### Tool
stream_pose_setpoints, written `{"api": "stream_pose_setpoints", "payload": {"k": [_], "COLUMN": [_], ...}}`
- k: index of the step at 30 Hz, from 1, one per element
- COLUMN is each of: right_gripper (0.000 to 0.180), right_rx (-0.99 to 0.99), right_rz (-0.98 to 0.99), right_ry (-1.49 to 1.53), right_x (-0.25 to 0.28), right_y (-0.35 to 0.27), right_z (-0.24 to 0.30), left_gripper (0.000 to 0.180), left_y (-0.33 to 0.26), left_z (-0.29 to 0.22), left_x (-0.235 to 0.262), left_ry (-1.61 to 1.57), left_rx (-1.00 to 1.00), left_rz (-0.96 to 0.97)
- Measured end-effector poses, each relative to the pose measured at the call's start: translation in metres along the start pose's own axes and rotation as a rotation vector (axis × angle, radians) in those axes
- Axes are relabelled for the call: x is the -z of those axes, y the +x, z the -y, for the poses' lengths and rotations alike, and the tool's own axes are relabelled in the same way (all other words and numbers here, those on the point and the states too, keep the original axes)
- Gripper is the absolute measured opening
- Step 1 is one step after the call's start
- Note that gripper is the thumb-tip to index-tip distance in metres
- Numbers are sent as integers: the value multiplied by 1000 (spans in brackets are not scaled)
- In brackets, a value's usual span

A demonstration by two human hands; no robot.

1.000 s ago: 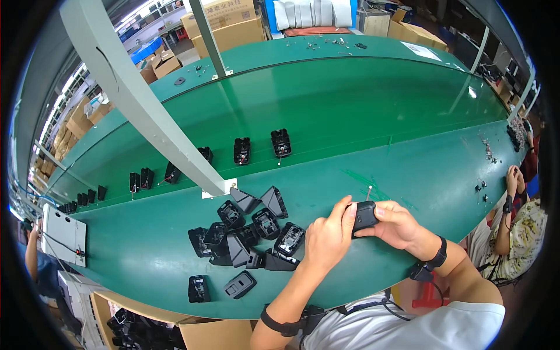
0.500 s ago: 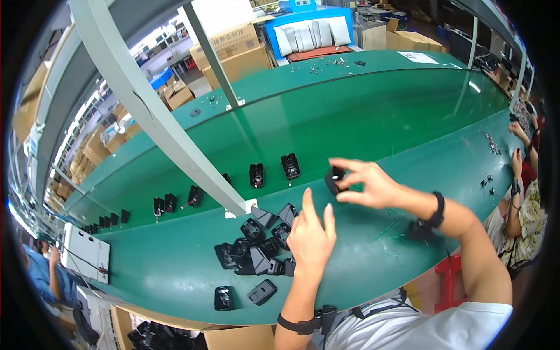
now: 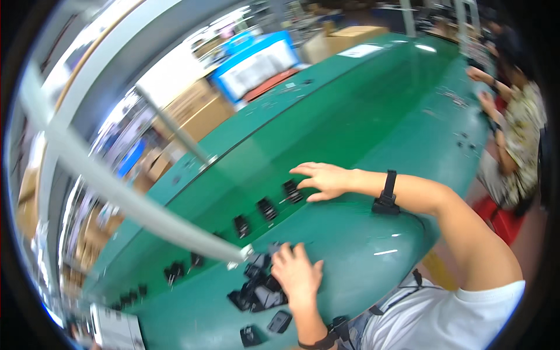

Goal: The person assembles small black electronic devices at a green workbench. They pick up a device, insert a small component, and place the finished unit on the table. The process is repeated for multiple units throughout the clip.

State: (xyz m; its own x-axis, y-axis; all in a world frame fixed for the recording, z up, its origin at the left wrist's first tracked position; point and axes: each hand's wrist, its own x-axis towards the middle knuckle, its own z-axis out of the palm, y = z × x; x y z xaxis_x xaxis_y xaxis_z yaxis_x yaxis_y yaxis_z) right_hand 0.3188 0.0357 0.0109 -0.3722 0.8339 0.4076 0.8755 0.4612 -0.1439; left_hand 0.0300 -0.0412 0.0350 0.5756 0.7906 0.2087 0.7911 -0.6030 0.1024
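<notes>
My right hand [image 3: 328, 181] reaches over the green belt with fingers apart and nothing between them. Just beside its fingertips, a black plastic housing [image 3: 292, 191] lies on the belt. Two more black housings, one nearer [image 3: 266, 208] and one farther left [image 3: 242, 226], sit in line with it. My left hand [image 3: 296, 274] is spread at the right side of a pile of black plastic shells [image 3: 252, 296]; whether its fingertips touch a shell is blurred. Closer to the table's front edge lie a black cover [image 3: 279, 321] and an open black shell [image 3: 250, 336].
A grey metal post [image 3: 169, 221] slants across the left and stands beside the pile. More black parts [image 3: 174, 272] line the belt leftward, toward a white machine box [image 3: 116, 328]. At the far right sits a co-worker [image 3: 513, 128], with small loose parts [image 3: 455, 99] on the table nearby.
My right hand has let go of the black housing, which now rests on the belt. My left hand has moved to the pile and spread its fingers. The view has turned and blurred.
</notes>
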Motion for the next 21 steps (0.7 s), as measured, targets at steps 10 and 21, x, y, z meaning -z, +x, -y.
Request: {"api": "stream_pose_setpoints", "payload": {"k": [10, 21], "right_gripper": [66, 15], "right_rx": [-1265, -1245], "right_rz": [-488, -347], "right_ry": [-603, -456], "right_x": [137, 100], "right_y": [-368, -348], "right_z": [-41, -69], "left_gripper": [72, 55], "left_y": [-15, -11], "left_z": [-6, 9], "left_x": [34, 26], "left_ry": [-133, -173], "left_rx": [-68, -48], "left_rz": [154, 248]}}
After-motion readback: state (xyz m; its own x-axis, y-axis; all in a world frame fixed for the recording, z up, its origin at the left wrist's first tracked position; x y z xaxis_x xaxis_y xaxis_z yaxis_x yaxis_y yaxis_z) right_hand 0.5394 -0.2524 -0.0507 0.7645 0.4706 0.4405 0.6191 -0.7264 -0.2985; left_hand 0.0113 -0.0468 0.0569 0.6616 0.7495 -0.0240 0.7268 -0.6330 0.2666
